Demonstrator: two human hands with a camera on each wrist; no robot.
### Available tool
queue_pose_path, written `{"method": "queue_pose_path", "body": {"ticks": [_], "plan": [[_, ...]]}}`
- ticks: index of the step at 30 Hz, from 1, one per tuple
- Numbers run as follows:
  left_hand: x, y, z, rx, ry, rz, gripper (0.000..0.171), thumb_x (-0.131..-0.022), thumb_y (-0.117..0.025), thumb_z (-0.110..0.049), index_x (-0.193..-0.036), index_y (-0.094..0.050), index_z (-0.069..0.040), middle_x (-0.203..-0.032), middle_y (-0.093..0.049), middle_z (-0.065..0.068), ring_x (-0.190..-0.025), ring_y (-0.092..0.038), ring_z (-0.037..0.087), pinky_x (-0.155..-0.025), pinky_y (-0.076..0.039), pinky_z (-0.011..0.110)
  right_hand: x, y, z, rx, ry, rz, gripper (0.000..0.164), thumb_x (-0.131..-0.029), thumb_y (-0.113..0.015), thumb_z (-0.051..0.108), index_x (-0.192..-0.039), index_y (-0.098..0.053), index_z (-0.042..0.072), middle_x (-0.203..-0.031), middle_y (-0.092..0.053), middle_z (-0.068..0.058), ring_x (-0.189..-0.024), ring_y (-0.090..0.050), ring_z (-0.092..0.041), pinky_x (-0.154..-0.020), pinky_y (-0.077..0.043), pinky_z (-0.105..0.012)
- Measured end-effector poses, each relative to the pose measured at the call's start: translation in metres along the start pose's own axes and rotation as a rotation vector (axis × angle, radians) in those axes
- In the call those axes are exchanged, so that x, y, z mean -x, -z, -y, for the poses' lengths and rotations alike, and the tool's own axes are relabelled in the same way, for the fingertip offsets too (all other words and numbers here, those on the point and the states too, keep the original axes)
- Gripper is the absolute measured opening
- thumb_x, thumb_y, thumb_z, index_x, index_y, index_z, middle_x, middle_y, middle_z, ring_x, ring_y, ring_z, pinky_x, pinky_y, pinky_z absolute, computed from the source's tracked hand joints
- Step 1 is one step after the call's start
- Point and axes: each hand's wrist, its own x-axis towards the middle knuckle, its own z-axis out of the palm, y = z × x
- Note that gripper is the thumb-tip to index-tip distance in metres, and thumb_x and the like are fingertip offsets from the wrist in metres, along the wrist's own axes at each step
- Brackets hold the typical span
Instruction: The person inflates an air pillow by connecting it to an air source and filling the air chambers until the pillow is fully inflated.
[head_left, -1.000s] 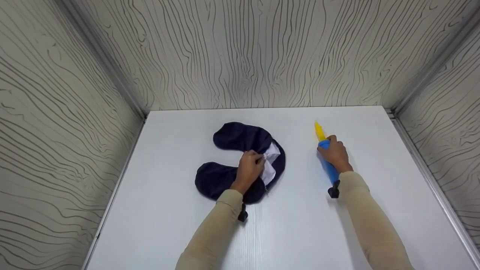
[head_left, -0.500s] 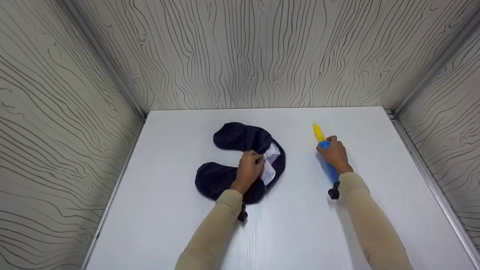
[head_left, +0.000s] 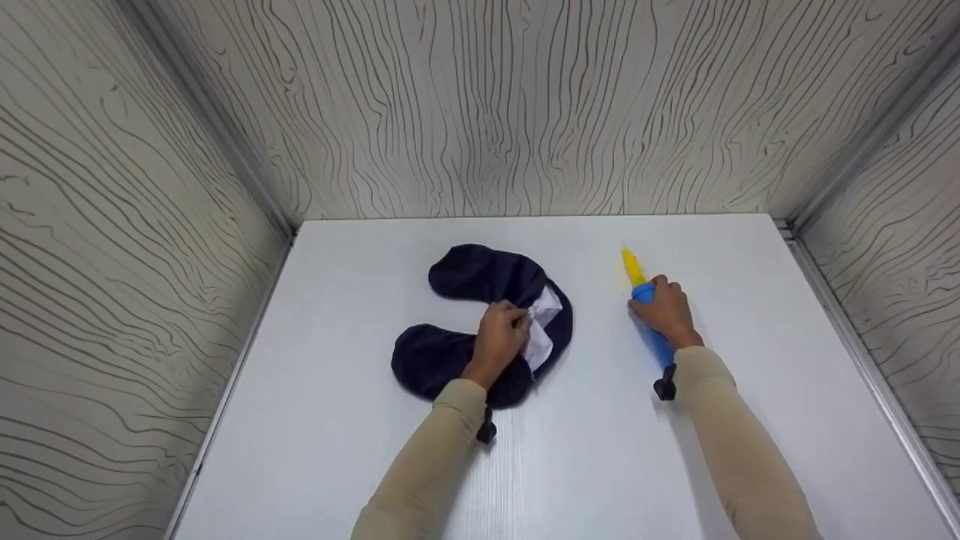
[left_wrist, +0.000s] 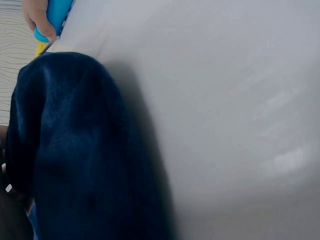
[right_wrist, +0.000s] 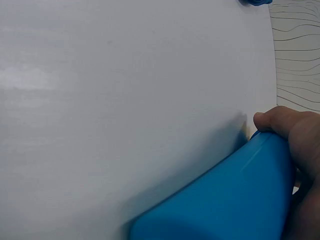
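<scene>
A navy, U-shaped neck pillow [head_left: 457,360] lies flat with its opening to the left. White inner fabric [head_left: 538,346] shows through a slit along its curved right side. At that slit my left hand [head_left: 499,337] pinches the white material with thumb and fingertips; the exact bit pinched is hidden. Dark plush of the pillow fills much of the left wrist view. To the right, my right hand [head_left: 670,311] grips a blue hand pump [head_left: 657,345] near its top end. The pump's yellow tapered nozzle [head_left: 633,266] points away from me, tilted slightly left.
Both the pillow and pump are over a white table [head_left: 337,450]. Wood-grain patterned panels [head_left: 480,112] rise at its back and both sides. A metal strip [head_left: 877,375] runs along the right edge.
My right hand has shifted slightly left with the pump, and the nozzle tip has moved a little toward the pillow. The left hand and pillow stay in place.
</scene>
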Motion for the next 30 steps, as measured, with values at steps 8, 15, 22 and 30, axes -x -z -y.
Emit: {"method": "queue_pose_path", "body": {"ticks": [8, 15, 22, 30], "plan": [[0.000, 0.001, -0.001, -0.002, -0.004, -0.005, 0.014, -0.096, -0.077, -0.012, -0.103, -0.085, -0.004, -0.092, -0.074, 0.010, -0.091, -0.068, 0.027, -0.085, -0.059, 0.036, 0.001, 0.008, 0.001, 0.035, -0.012, 0.035, 0.072, -0.106, -0.057, 0.031, -0.159, -0.026, -0.008, -0.146, -0.043, -0.040, -0.129, -0.050, -0.052, -0.117, -0.042, -0.068], [0.000, 0.000, -0.001, -0.013, 0.005, -0.003, 0.015, -0.097, -0.077, -0.014, -0.104, -0.085, -0.003, -0.094, -0.074, 0.010, -0.091, -0.068, 0.026, -0.085, -0.060, 0.036, 0.000, 0.011, 0.001, 0.017, -0.004, 0.024, 0.069, -0.106, -0.052, 0.031, -0.156, -0.027, -0.010, -0.148, -0.047, -0.043, -0.126, -0.055, -0.052, -0.113, -0.046, -0.066], [-0.001, -0.002, 0.001, -0.024, 0.003, -0.017, 0.013, -0.096, -0.077, -0.014, -0.101, -0.085, -0.005, -0.092, -0.074, 0.008, -0.090, -0.068, 0.025, -0.084, -0.059, 0.035, -0.003, 0.013, 0.004, -0.072, 0.000, 0.021, 0.074, -0.110, -0.041, 0.032, -0.160, -0.012, -0.014, -0.153, -0.038, -0.046, -0.131, -0.050, -0.054, -0.117, -0.042, -0.067], [-0.001, -0.002, 0.001, -0.015, -0.015, -0.039, 0.012, -0.095, -0.078, -0.012, -0.099, -0.085, -0.003, -0.090, -0.074, 0.009, -0.088, -0.068, 0.026, -0.083, -0.059, 0.036, -0.001, 0.015, 0.006, -0.085, -0.004, 0.043, 0.090, -0.109, -0.048, 0.051, -0.161, -0.011, -0.012, -0.154, -0.038, -0.044, -0.129, -0.049, -0.051, -0.116, -0.042, -0.067]]}}
